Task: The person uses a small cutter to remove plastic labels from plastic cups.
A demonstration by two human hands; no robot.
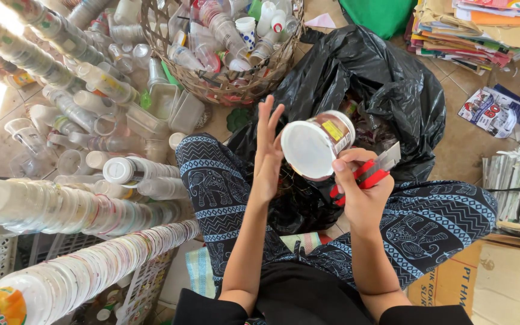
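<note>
Right hand [362,186] grip: red cutter [365,174]; cup [317,144] against left hand [268,153].

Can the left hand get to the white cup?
Probably yes. The left hand is open, fingers spread, right beside the cup with nothing between them. The right hand holds the cup and a red cutter, but the cup's near side is bare.
</note>
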